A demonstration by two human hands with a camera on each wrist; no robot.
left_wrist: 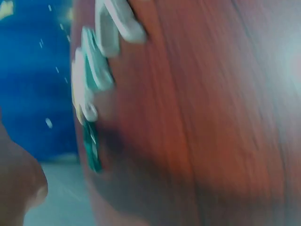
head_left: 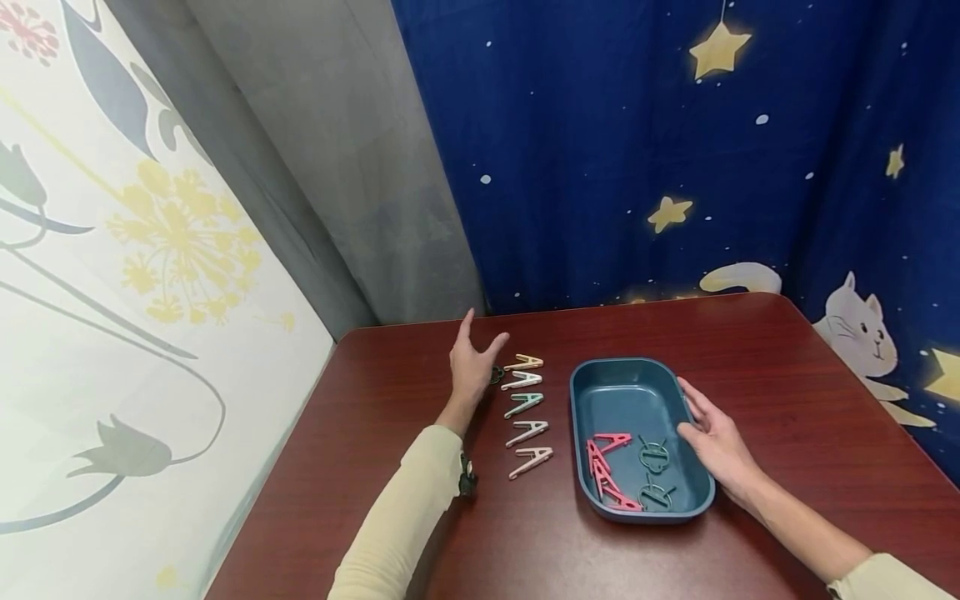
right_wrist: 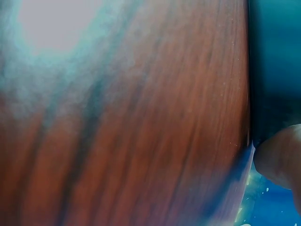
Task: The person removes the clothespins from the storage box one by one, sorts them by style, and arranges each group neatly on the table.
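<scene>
My left hand (head_left: 472, 371) is over the table with thumb and forefinger spread, holding nothing. Beside its thumb lies a dark green wire clip (head_left: 496, 376), seen edge-on in the left wrist view. To its right, clothespins form a column: yellow (head_left: 529, 362), white (head_left: 528, 379), green (head_left: 529, 400), then two pale ones, one being this lowest clothespin (head_left: 534, 458). My right hand (head_left: 716, 442) grips the right wall of a blue tray (head_left: 622, 404), thumb at the rim. Inside the tray are several pink clothespins (head_left: 600, 467) and two green wire clips (head_left: 655, 456).
The reddish-brown wooden table (head_left: 375, 467) meets a white floral panel (head_left: 150, 333) on the left. A grey curtain (head_left: 337, 167) and a blue star-patterned curtain (head_left: 585, 167) hang behind its far edge.
</scene>
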